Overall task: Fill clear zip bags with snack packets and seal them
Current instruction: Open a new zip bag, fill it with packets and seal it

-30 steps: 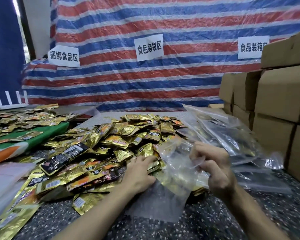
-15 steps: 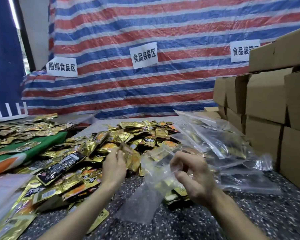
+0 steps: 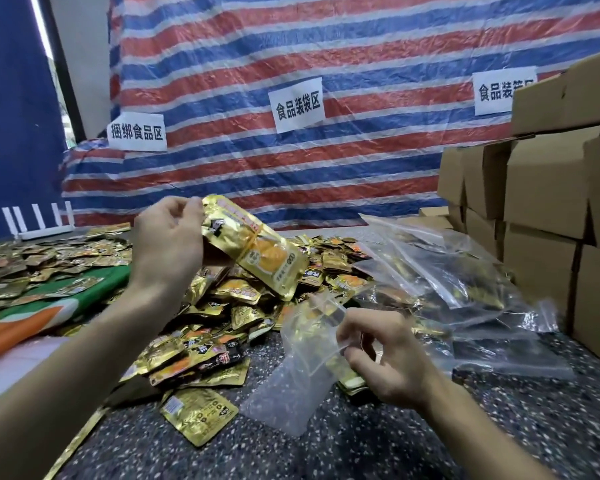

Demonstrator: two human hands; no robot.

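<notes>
My left hand (image 3: 168, 242) grips the top end of a gold snack packet (image 3: 257, 249), raised above the pile and tilted down to the right. My right hand (image 3: 385, 355) pinches the mouth of a clear zip bag (image 3: 297, 372), which hangs open below and to the right of the packet's lower end; its bottom rests on the speckled table (image 3: 361, 445). A heap of gold snack packets (image 3: 222, 323) lies behind and under both hands.
A pile of clear zip bags (image 3: 458, 271) lies to the right of the heap. Stacked cardboard boxes (image 3: 548, 188) line the right side. More packets (image 3: 49, 258) cover a green and orange sheet (image 3: 32, 317) at left. A striped tarp (image 3: 291, 161) with paper signs hangs behind.
My left hand has picked a gold packet out of the heap and lifted it above the bag's mouth. My right hand keeps hold of the clear bag, whose mouth now gapes wider.
</notes>
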